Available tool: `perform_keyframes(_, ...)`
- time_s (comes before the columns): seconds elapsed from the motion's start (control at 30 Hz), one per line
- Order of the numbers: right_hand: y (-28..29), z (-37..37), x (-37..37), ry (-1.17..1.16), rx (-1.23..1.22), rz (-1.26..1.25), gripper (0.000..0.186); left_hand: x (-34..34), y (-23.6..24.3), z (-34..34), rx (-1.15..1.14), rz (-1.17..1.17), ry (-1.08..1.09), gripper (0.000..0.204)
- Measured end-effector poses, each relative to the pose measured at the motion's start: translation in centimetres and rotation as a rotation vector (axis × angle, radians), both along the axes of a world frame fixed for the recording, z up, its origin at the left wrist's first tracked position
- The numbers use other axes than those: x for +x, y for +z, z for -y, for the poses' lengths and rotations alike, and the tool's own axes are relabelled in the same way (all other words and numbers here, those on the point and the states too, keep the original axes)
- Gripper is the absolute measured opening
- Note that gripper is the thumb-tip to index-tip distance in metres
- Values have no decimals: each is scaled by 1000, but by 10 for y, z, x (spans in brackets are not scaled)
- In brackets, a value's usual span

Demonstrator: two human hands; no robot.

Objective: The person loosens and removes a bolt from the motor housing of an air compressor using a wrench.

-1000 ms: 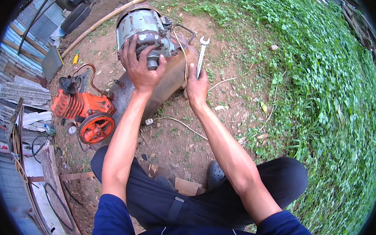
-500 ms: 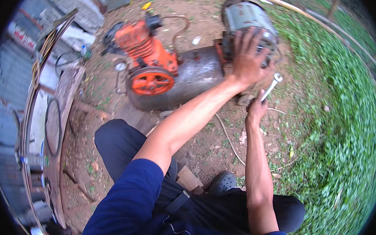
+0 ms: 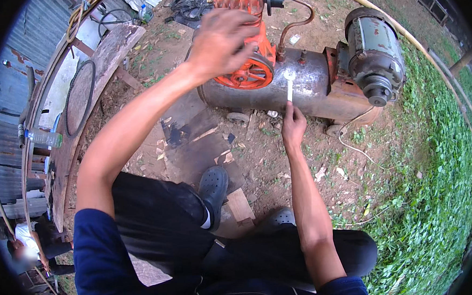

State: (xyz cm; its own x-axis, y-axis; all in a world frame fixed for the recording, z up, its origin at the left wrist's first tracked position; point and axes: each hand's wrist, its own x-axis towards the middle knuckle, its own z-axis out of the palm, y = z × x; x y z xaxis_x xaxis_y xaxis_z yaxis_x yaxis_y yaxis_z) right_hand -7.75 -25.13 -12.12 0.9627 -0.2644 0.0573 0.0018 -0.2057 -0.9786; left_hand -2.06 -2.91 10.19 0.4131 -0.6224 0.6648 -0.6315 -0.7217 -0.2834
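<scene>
Since the tank (image 3: pixel 309 70) lies across the upper middle of the frame with a rounded top, anything set on it could roll off. The motor (image 3: pixel 373 42), at upper right, stands well apart from both your hands, so it poses them little risk. The pump (image 3: pixel 244 0), at upper centre, has hard fins that could scrape your knuckles if you reach past carelessly. Its wheel (image 3: pixel 250 75), just below, has open spokes; were it to turn, it could pinch a finger poked between them. Your left hand (image 3: pixel 221 43), at upper left of centre, is open and blurred, with nothing visible in it; it overlaps pump and wheel, but you cannot tell here whether it touches either. Your right hand (image 3: pixel 293 125), near the middle, is closed round the handle of the wrench (image 3: pixel 290 90). The wrench points up in front of the tank, contact unclear; a loose grip could let it slip and knock the metal. The thin cord (image 3: pixel 355 149), right of centre, could snag a foot.
</scene>
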Motion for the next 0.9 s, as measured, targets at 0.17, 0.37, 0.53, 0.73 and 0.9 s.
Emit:
perform_keyframes(0.17,45,-14,20,118,-107,-228,44,-4,-39,-16,-459,-61,246,58)
perform_keyframes(0.37,33,-20,18,159,5,-283,37,7,-87,9,-926,-279,270,51)
perform_keyframes(0.53,35,-32,-2,45,91,134,29,7,-97,9,-998,-287,268,37)
perform_keyframes(0.73,39,1,2,265,333,-16,28,4,-97,13,-992,-246,288,24)
perform_keyframes(0.9,45,28,11,564,840,43,27,9,-100,13,-977,-210,295,24)
